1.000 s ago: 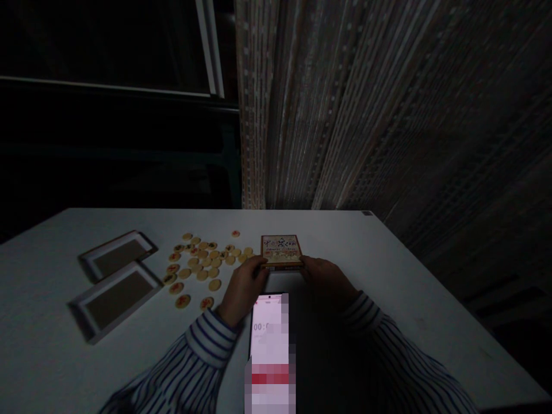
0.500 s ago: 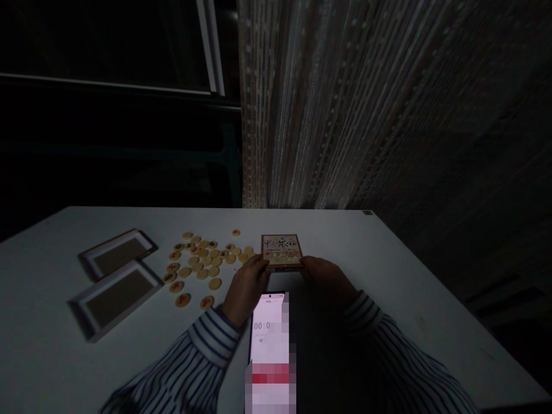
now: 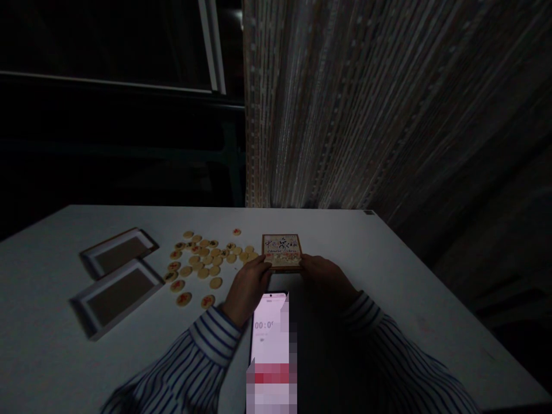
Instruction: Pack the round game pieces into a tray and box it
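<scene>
"What is lying nearest?"
"A phone [image 3: 265, 342] is glowing just short of the grip."
"And the hands?"
"The left hand [image 3: 245, 290] and right hand [image 3: 326, 280] are grasping the printed box [image 3: 282, 248] between them by its near corners; matching pressure should be helping it sit level."
"Beyond?"
"Round pieces [image 3: 207, 260] are lying left of the grip; a curtain [image 3: 302, 115] is hanging past it."

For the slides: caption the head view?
Left hand and right hand hold a box; round pieces, two trays, phone on table.
</scene>
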`<action>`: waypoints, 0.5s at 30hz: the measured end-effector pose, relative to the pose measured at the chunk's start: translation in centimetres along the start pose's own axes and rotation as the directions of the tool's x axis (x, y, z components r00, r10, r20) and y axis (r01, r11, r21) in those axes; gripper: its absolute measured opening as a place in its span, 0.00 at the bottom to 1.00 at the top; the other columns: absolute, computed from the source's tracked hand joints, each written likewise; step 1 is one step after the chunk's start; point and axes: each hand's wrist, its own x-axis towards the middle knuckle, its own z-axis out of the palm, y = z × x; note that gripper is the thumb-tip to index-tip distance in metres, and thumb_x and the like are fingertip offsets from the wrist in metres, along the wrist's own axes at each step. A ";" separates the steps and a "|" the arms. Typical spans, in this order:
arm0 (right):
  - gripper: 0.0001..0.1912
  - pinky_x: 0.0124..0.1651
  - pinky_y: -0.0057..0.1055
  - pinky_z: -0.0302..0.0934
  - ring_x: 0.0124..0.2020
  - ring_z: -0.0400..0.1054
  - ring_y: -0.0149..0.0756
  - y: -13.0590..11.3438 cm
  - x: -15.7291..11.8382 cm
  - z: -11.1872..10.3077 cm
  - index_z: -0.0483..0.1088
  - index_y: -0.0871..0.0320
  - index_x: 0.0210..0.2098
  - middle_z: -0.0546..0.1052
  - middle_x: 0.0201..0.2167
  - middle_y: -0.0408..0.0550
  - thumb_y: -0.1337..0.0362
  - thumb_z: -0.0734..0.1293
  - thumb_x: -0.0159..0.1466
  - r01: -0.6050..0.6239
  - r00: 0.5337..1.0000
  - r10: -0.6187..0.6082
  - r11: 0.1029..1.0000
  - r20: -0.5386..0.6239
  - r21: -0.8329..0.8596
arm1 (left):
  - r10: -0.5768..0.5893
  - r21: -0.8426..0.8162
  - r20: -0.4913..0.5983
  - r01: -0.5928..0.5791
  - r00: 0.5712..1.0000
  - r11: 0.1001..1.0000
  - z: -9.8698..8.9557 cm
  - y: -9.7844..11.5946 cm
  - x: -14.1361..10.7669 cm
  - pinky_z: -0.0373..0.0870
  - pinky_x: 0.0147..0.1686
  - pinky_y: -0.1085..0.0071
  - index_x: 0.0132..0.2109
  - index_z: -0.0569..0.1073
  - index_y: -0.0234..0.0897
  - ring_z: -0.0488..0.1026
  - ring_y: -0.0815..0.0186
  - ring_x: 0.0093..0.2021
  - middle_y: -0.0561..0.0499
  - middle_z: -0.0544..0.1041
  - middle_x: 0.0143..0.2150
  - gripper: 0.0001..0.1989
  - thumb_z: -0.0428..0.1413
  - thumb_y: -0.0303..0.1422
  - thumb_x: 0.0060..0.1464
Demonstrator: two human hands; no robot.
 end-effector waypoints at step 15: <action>0.13 0.41 0.34 0.58 0.41 0.66 0.39 0.2 0.5 0.2 0.67 0.59 0.42 0.73 0.43 0.54 0.65 0.54 0.65 0.028 0.999 -0.029 0.998 -0.015 -0.049 | 0.032 0.023 -0.029 -0.032 0.999 0.999 0.4 -0.4 0.2 0.65 0.52 0.64 0.42 0.75 0.35 0.69 0.61 0.51 0.43 0.73 0.50 0.13 0.47 0.28 0.55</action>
